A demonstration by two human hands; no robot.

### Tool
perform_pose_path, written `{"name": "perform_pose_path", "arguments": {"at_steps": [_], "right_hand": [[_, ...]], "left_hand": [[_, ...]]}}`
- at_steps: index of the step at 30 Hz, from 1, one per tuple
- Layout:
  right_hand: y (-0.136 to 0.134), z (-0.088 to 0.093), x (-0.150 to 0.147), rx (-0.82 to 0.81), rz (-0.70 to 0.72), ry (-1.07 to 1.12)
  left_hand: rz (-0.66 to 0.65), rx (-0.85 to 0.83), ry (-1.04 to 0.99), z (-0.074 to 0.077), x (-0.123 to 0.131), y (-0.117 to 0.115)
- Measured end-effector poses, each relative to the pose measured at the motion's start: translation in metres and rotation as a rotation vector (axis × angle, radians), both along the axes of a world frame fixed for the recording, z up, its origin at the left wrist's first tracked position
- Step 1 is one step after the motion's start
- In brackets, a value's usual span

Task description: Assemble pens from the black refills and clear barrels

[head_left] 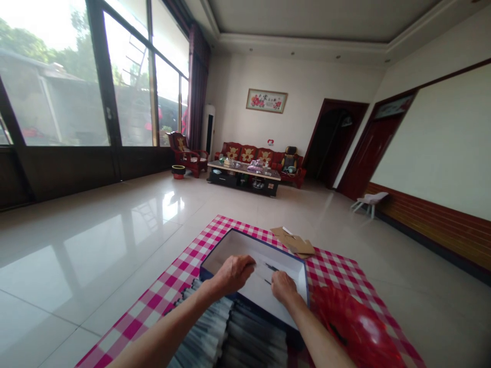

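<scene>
Both hands are over a shallow open box (264, 240) with a white inside and a dark blue outside. My left hand (236, 272) is closed in a pinch above the box's left half; what its fingers hold, if anything, cannot be made out. To its right, my right hand (284, 286) is closed on a thin dark pen-like stick (272, 267), whose end sticks out toward the upper left. A second thin dark tip (267, 281) shows just left of the same hand. In front of the box lie rows of slim sticks in clear wrapping (207, 327), partly hidden by my left forearm.
A pink-and-white checked cloth (146, 301) covers the table. Red crumpled plastic (356, 327) lies at the right, beside my right forearm. Brown cardboard pieces (293, 242) rest behind the box. Farther off stand a low coffee table (243, 174), a wooden sofa and a small stool (370, 201).
</scene>
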State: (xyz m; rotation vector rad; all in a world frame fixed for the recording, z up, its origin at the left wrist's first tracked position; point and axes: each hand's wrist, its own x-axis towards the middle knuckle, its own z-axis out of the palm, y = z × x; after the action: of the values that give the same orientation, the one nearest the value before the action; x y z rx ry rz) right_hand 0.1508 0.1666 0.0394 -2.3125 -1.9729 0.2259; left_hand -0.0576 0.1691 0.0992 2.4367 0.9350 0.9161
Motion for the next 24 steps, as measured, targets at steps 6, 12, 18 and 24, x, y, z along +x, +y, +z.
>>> {"name": "perform_pose_path", "arguments": {"at_steps": [6,12,18,24], "right_hand": [[-0.013,0.03,-0.003,0.259,0.004,0.221],[-0.066,0.061,-0.004,0.562,-0.045,0.593],[-0.143,0.047,-0.014,0.691,-0.253,1.334],[-0.186,0.039,-0.027,0.826,-0.424,1.615]], "left_hand": [[0.01,-0.064,-0.154,0.004,-0.004,-0.025],[-0.078,-0.62,-0.544,-0.003,0.011,-0.062],[-0.152,-1.177,-1.048,-0.002,0.014,-0.108],[0.161,-1.38,-1.412,-0.017,0.016,-0.127]]}}
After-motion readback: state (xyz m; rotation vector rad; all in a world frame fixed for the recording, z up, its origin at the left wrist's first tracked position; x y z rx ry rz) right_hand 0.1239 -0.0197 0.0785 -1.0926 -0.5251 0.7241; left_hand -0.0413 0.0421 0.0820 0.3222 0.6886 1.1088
